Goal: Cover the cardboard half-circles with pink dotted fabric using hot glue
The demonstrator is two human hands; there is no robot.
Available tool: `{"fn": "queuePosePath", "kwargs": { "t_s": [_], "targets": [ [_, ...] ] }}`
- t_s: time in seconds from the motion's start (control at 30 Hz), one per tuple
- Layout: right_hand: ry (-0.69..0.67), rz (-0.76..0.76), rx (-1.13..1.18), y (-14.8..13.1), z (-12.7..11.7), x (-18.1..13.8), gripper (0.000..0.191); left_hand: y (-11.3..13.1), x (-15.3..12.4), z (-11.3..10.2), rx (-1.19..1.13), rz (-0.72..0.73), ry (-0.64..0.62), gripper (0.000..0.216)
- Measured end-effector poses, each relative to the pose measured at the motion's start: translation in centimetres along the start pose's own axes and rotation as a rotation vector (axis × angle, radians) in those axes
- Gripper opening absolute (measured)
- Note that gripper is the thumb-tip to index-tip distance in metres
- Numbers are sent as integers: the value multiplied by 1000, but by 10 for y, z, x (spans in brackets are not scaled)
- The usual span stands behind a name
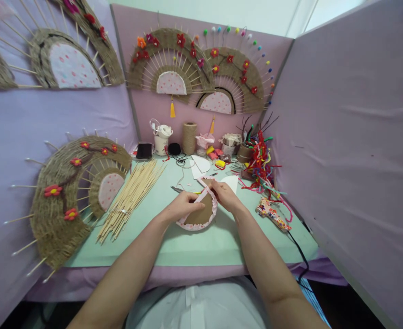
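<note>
Both hands grip a half-circle cardboard piece [204, 213] whose brown back faces me, with pale pink spotted fabric folded over its rim. My left hand [182, 206] pinches the straight edge, its thumb lying over the cardboard. At the upper corner, the fingers of my right hand [224, 193] are pressed together on the fabric edge. Just beyond my fingers lies a second fabric-edged piece [206, 181], partly covered. Scissors [176, 188] rest on the table behind my left hand. White half-round paper pieces [200, 163] lie farther back.
A bundle of thin sticks [131, 201] lies left, beside a leaning twine fan [50, 210]. At right are a flower-patterned glue gun [273, 214] with a black cord and tangled coloured pipe cleaners [261, 157]. A twine spool [189, 138] stands at the back; finished fans [174, 55] hang above.
</note>
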State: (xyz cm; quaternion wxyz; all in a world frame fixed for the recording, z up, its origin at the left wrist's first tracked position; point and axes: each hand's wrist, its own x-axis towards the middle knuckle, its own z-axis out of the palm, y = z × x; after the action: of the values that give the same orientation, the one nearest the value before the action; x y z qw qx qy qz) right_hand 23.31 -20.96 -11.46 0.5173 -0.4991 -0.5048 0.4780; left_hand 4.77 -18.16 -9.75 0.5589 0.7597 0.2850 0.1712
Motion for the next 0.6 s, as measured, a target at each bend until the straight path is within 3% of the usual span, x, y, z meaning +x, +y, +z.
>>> {"fn": "queuePosePath", "kwargs": {
  "t_s": [0.13,0.27,0.6],
  "targets": [
    [83,-60,-119,-1,2,-1,45,-2,1,1,38,-15,42,18],
    [80,-121,-170,-3,1,-3,27,-3,3,1,62,-1,110,18],
    [89,-187,-218,1,4,-2,25,-8,7,3,122,19,160,20]
  ]
}}
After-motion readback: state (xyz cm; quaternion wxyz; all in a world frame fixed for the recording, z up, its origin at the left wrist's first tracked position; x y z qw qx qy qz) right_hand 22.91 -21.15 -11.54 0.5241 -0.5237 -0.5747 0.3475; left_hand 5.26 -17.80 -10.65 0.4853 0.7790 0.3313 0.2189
